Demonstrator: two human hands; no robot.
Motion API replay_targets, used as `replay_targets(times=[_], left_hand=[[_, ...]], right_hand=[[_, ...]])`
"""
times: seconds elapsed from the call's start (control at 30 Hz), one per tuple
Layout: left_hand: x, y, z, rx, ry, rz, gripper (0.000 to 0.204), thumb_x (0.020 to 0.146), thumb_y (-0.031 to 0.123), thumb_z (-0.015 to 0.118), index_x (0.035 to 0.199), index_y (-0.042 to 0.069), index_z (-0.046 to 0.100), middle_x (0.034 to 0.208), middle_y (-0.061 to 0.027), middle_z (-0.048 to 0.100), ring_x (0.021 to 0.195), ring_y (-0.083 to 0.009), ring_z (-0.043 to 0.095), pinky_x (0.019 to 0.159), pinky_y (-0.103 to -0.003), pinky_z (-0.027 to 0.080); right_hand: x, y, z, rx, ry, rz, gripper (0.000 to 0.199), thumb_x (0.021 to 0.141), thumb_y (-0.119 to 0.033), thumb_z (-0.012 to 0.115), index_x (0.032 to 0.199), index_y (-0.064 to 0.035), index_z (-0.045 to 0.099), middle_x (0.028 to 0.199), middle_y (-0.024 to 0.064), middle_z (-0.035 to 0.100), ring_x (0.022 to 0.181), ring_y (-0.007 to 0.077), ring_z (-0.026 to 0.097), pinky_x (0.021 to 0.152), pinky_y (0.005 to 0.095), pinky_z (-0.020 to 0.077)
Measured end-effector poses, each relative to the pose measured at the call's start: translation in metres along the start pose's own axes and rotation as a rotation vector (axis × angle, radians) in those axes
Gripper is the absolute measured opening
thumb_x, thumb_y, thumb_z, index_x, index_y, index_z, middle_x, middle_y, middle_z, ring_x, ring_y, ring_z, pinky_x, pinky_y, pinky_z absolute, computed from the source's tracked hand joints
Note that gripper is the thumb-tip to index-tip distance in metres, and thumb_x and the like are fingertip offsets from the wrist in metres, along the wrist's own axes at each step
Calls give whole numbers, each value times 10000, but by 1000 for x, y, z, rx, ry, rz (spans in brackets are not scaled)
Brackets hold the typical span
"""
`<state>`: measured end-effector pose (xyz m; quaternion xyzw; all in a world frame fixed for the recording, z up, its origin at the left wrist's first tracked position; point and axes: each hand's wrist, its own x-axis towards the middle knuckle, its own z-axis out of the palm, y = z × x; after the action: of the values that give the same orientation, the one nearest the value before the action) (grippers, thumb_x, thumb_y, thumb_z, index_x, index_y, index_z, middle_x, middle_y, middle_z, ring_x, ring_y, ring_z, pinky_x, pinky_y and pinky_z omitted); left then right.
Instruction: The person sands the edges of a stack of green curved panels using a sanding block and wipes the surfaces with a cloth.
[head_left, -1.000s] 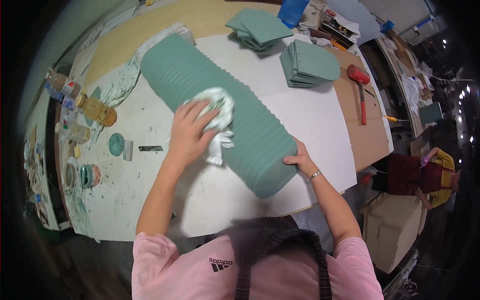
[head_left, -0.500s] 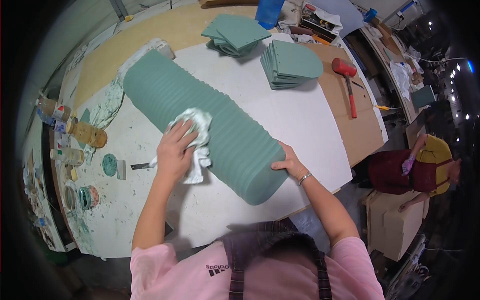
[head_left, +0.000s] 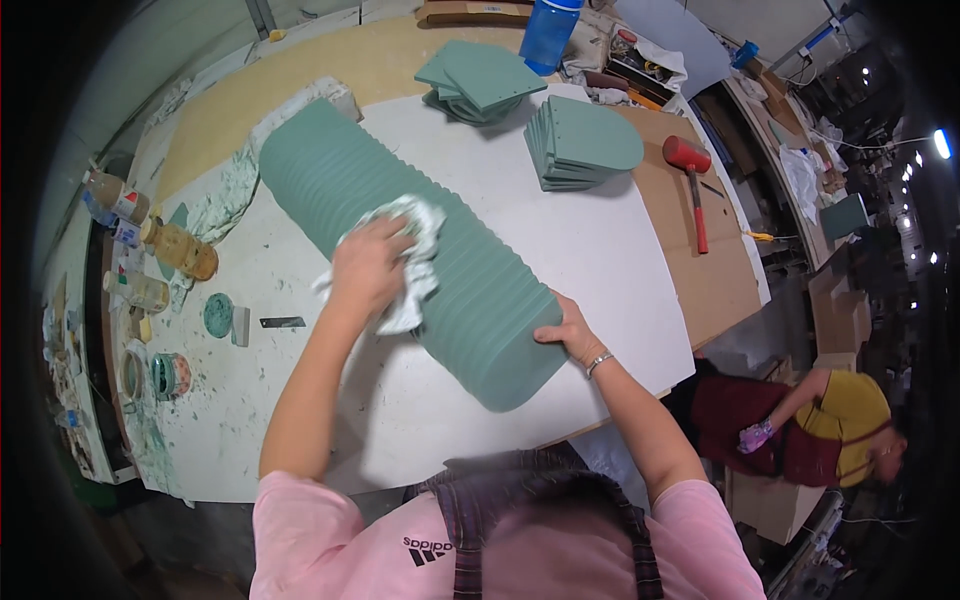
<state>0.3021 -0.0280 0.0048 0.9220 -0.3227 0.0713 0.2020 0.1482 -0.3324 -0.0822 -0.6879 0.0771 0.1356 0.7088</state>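
Note:
A long row of green round-ended plates (head_left: 480,290) lies on its side across the white board, running from the far left toward me. My left hand (head_left: 370,262) is closed on a crumpled white cloth (head_left: 415,285), pressed against the row's upper side near its middle. Around the near end of the row my right hand (head_left: 570,330) is wrapped, thumb on the end face and fingers hidden behind the far side. Two smaller piles of green plates stand beyond: a fanned pile (head_left: 485,80) and a neater stack (head_left: 585,145).
A red mallet (head_left: 690,180) lies on brown board at the right. On the left are bottles (head_left: 180,248), a green-stained jar (head_left: 170,375), a sponge (head_left: 218,315) and a short dark blade (head_left: 282,322). A blue bottle (head_left: 550,35) stands at the back. A co-worker (head_left: 800,425) is at right.
My left hand has moved the cloth a little up and right along the row. My right hand keeps its hold on the near end. The co-worker has shifted lower in view.

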Motion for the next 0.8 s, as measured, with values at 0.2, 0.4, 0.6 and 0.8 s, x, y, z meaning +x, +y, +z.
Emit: replay_targets(times=[0.2,0.4,0.6,0.8], left_hand=[[-94,-3,-48,-176,-232,-520,173,771,161,678,900,89,767,1046,-107,732,937,-301,687,797,-392,537],[-59,19,-34,-236,99,-259,188,789,228,735,875,60,746,916,-100,716,887,-307,646,784,-405,510],[21,9,15,-94,202,-219,100,791,165,740,854,91,717,845,-64,650,887,-280,602,740,-397,509],[-26,-13,14,-198,363,-283,70,799,105,733,848,72,694,800,-66,624,766,-265,624,665,-376,502]], right_hand=[[-2,-2,0,-19,7,-10,766,659,-166,765,1375,-8,545,1210,113,650,1120,225,585,1031,332,430],[0,1,-2,8,-1,-24,759,662,-168,773,1368,-8,544,1191,113,654,1102,226,593,1001,338,454],[0,-5,4,25,8,-2,742,663,-148,759,1357,6,547,1178,112,654,1083,217,595,986,333,461],[2,-3,6,-19,-11,-29,739,658,-162,754,1344,22,551,1167,108,657,1073,213,598,972,335,470]])
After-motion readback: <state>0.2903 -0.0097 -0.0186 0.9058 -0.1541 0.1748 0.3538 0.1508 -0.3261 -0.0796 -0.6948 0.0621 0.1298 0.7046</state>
